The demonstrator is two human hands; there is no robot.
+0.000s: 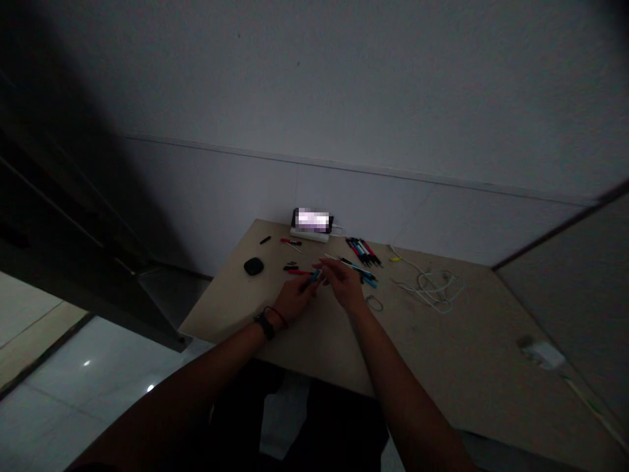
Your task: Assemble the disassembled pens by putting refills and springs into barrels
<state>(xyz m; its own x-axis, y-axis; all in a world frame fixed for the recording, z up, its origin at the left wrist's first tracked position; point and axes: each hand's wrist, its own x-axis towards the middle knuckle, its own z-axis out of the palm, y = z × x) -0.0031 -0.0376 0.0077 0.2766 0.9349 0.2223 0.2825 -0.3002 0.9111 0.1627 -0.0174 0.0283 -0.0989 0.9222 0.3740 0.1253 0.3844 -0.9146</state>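
Blue pen (315, 276) pinched between fingertips of left hand (293, 299) and right hand (344, 285), above table (457, 354)

A tan table (457, 367) stands against a white wall (344, 78). A phone (313, 220) rests on a white box at the far edge. A black oval case (253, 266) lies left, a tangled white cable (435, 285) right, a white adapter (543, 354) farther right.
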